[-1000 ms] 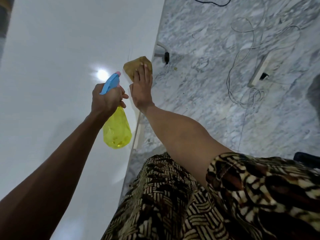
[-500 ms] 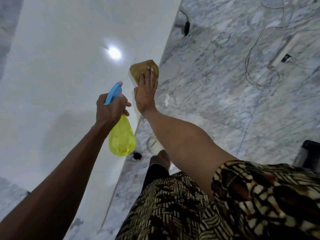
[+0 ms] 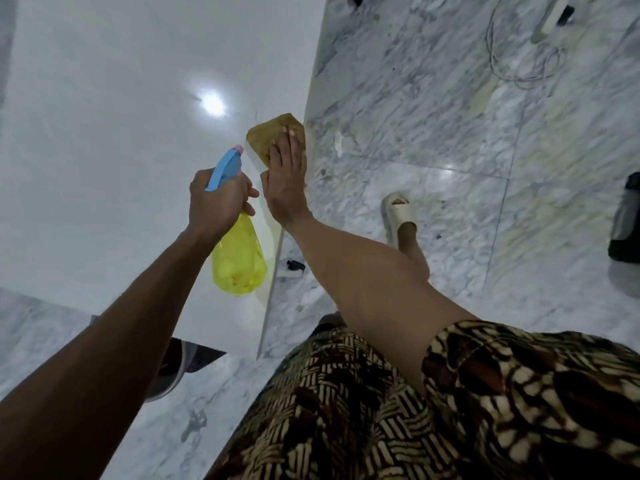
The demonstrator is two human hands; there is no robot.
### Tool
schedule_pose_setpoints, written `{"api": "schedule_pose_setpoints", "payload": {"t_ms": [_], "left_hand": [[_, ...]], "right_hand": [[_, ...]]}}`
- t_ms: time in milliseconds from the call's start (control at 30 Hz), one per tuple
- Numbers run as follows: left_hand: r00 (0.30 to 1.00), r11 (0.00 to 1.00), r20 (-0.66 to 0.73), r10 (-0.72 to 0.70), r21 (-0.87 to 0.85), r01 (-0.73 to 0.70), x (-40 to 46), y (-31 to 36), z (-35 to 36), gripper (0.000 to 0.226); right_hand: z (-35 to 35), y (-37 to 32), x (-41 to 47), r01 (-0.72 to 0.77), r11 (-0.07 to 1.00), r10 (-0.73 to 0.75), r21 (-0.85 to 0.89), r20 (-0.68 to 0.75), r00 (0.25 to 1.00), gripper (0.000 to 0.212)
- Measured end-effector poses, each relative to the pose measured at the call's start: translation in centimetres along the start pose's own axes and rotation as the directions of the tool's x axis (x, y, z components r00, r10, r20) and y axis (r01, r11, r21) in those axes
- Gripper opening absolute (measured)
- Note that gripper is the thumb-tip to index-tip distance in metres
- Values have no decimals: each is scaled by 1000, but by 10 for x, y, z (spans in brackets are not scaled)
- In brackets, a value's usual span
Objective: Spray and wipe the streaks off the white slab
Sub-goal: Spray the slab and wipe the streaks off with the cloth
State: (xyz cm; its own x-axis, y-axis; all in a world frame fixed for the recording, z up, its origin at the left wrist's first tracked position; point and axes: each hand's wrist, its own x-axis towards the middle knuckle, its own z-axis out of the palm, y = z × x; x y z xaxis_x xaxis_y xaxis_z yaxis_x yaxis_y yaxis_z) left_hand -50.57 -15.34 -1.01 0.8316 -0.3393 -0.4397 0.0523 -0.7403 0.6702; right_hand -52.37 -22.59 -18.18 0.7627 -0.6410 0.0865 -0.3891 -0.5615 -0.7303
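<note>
One glossy white slab (image 3: 104, 133), marble floor (image 3: 450, 168)

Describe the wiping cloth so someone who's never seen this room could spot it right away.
Find the glossy white slab and follow its right edge, beside the marble floor. There the right hand presses flat on a mustard-brown cloth. It is the only dull, brownish patch on the slab.
</note>
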Motion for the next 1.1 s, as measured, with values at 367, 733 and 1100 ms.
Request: {"api": "schedule_pose_setpoints", "payload": {"t_ms": [367,733,1100], "left_hand": [[997,996,-47,-68,56,70,-109,-64,-6,43],[980,984,-83,-180,-8,180,-206,-140,-11,36],[979,987,-119,-162,1,164,-254,-225,-51,23]], "right_hand": [[21,-35,-130,-36,998,35,52,15,999,60],[38,-56,-235,16,996,-13,88,-28,1000,58],[66,-85,-335,-12,997,23,73,-157,987,47]]}}
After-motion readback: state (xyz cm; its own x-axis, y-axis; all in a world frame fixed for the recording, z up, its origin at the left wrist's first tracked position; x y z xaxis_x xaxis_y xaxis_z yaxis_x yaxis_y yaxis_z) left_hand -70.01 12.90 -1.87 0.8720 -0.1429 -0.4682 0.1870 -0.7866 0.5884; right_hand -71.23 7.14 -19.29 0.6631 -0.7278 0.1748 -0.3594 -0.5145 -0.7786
